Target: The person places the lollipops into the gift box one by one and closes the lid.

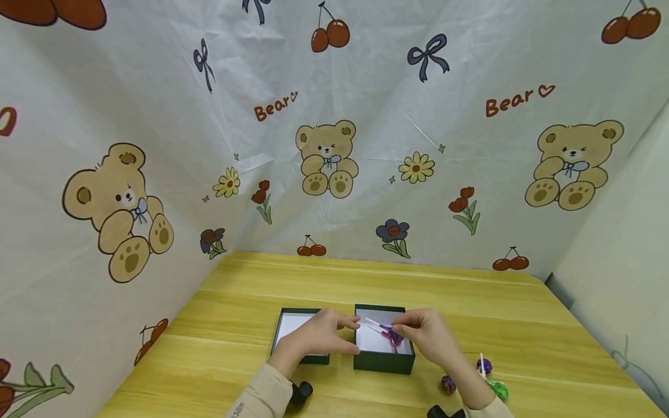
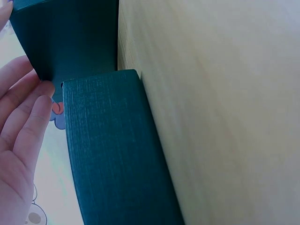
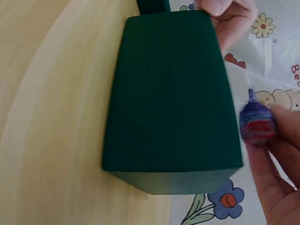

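Observation:
My right hand point(image 1: 430, 335) pinches a lollipop point(image 3: 258, 124) by its round head, wrapped in shiny purple, blue and red. It hangs over the right part of a dark green box point(image 1: 384, 363), its white stick pointing left. Inside lie lollipops with pink and red wrappers point(image 1: 392, 342), partly covered by the held one in the head view. At the box's left wall is my left hand point(image 1: 325, 332), fingers fairly straight and apart, with thumb and fingertips right at the rim. The left wrist view shows those fingers point(image 2: 33, 112) beside the green wall.
Left of the box lies a shallow green lid point(image 1: 313, 360) with a white inside, partly behind my left hand. By my right forearm are a dark purple lollipop point(image 1: 448, 384), another purple one point(image 1: 486, 366) and a green one point(image 1: 499, 390). A printed cloth point(image 1: 366, 226) hangs behind the wooden table.

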Available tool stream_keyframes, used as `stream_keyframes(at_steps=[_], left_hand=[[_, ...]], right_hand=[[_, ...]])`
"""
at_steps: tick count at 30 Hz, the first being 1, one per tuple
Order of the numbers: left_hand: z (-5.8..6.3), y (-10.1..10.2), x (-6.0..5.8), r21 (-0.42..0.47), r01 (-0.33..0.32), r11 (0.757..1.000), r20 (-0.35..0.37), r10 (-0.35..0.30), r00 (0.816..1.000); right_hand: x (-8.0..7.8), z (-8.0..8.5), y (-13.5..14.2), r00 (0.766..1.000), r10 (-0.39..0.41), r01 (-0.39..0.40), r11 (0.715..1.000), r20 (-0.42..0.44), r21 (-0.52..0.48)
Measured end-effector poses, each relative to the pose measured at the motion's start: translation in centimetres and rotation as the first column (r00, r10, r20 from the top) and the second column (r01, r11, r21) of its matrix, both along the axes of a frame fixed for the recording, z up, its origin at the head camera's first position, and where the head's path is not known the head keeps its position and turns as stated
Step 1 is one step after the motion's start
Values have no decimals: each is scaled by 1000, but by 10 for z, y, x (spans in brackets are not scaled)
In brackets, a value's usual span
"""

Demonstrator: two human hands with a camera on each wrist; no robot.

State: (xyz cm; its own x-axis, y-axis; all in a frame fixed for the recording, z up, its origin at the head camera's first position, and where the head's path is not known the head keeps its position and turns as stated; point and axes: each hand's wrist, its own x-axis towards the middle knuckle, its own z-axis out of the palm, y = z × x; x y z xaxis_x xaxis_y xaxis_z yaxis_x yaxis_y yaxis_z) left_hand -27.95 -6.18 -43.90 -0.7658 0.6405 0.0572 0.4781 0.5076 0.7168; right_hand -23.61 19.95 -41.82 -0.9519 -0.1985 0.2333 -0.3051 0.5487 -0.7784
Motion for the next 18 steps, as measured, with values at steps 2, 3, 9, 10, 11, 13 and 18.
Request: stream_keyframes(at_steps=[2,3,9,10,11,13,18], left_hand=[[0,0,0,0,0,1000,3,0,1000],[0,0,0,-2,0,1000,4,0,1000],[2,0,0,-8,-7,1000,-1,7,1000],[2,0,0,-9,-9,1000,-1,9,1000],[2,0,0,-12,-11,1000,-1,11,1000],[2,1,1,-18,-14,1000,-3,14,1000],[2,1,1,-26,-15,1000,-7,15,1000]], right_hand=[[-1,-2,-1,1000,1,-1,999,-2,32],[-1,-3,-1,1000,4,-4,999,-3,46],[-1,-5,-4,999,41,-41,997,-8,65],[-1,-5,-4,999,44,-44,997,-8,63],[-1,-5,-4,999,49,-48,997,-7,62],[-1,-5,-4,999,52,-51,997,-9,65],[0,-5,-4,999,51,-51,997,-9,66]])
